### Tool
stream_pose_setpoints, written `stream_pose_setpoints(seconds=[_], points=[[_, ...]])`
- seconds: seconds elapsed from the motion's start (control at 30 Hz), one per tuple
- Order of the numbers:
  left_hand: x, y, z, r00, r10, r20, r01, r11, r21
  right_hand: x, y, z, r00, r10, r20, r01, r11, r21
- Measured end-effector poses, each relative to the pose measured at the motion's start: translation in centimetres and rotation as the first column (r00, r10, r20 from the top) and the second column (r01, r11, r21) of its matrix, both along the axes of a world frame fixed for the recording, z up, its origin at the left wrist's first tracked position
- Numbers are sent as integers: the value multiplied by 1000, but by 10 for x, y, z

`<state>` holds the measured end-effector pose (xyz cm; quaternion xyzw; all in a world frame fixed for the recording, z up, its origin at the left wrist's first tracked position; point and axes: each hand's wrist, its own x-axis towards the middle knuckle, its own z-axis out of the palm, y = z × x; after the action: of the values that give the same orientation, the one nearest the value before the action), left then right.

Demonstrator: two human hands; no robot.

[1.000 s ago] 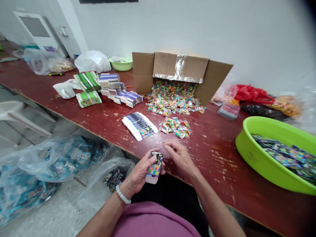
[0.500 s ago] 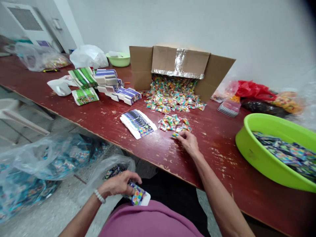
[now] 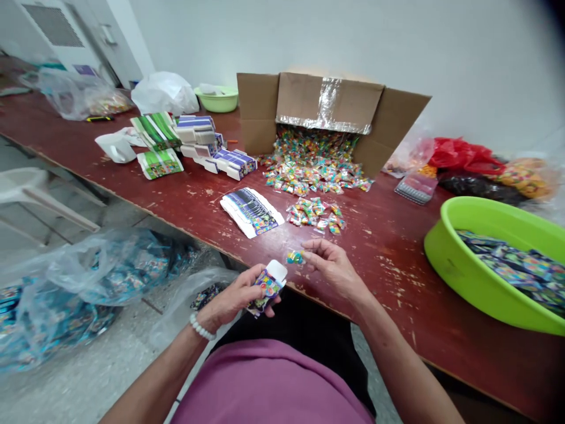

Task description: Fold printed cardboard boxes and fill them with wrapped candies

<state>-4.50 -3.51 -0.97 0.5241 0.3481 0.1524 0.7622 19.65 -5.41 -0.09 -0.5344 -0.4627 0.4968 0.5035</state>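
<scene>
My left hand (image 3: 238, 297) is wrapped round a small printed box (image 3: 269, 286), its white flap raised at the upper end. Just above and to the right, my right hand (image 3: 333, 268) pinches a wrapped candy (image 3: 295, 257) with blue and yellow in it. A small pile of wrapped candies (image 3: 315, 214) lies on the table beyond my right hand. Left of that pile is a fanned stack of flattened purple cartons (image 3: 252, 213). Behind, many more candies (image 3: 309, 171) spill out of an open cardboard box (image 3: 260, 112).
A green tub (image 3: 445, 265) of dark packets stands at the right of the red table (image 3: 194, 209). Green carton stacks (image 3: 159, 164) and a white mug (image 3: 117, 148) are at the left. Plastic bags (image 3: 101, 265) of blue packets lie below, near a white stool (image 3: 26, 182).
My left hand has risen with the small box, now tilted with its flap upward. My right hand has lifted the candy and brought it left, toward the box. The view has shifted slightly.
</scene>
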Motion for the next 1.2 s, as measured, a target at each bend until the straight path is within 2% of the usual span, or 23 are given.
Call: stream_pose_setpoints(seconds=[0.1, 0.2, 0.27, 0.3, 0.37, 0.43, 0.5, 0.57, 0.63, 0.73, 0.8, 0.9, 0.97, 1.03, 1.1, 1.2], points=[[10, -2, 13, 1000, 20, -6, -20, 999, 32, -3, -6, 6, 979, 117, 169, -129, 989, 66], [16, -4, 17, 1000, -6, -14, 7, 994, 112, -7, -10, 16, 889, 236, 393, -316, 936, 152], [19, -4, 16, 1000, -3, -20, 6, 991, 135, -12, -11, 23, 828, 332, 452, -444, 881, 164], [20, -4, 15, 1000, 22, -8, -21, 993, 114, -13, -11, 26, 828, 362, 428, -465, 871, 162], [22, -3, 13, 992, 120, 46, -120, 993, -4, -15, -10, 28, 896, 323, 305, -382, 911, 158], [22, -3, 12, 968, 234, 96, -218, 964, -153, -15, -8, 25, 971, 167, 170, -191, 972, 137], [21, -3, 11, 941, 315, 122, -279, 929, -244, -16, -6, 17, 995, 68, 69, -74, 993, 93], [21, -5, 10, 924, 353, 145, -310, 915, -258, -21, -6, 7, 994, 106, -29, -105, 994, 42], [22, -8, 9, 916, 368, 161, -328, 916, -231, -31, -7, 0, 972, 194, -137, -195, 981, 2], [26, -13, 8, 906, 384, 180, -355, 919, -174, -48, -10, -4, 936, 250, -250, -262, 965, -16], [29, -14, 7, 898, 391, 201, -349, 912, -215, -56, -12, -4, 948, 200, -247, -207, 978, -1], [28, -10, 5, 905, 350, 241, -236, 886, -400, -59, -14, 1, 996, 79, -37, -73, 987, 142], [27, -7, 6, 903, 331, 274, -164, 854, -494, -57, -16, 5, 984, 61, 165, -107, 952, 286], [26, -4, 7, 889, 351, 294, -153, 833, -531, -54, -16, 9, 952, 101, 287, -202, 916, 347], [26, -3, 8, 876, 382, 294, -188, 833, -520, -53, -14, 10, 952, 169, 257, -241, 928, 285], [27, -5, 5, 877, 400, 266, -257, 858, -444, -55, -10, 6, 976, 214, 38, -217, 971, 100]])
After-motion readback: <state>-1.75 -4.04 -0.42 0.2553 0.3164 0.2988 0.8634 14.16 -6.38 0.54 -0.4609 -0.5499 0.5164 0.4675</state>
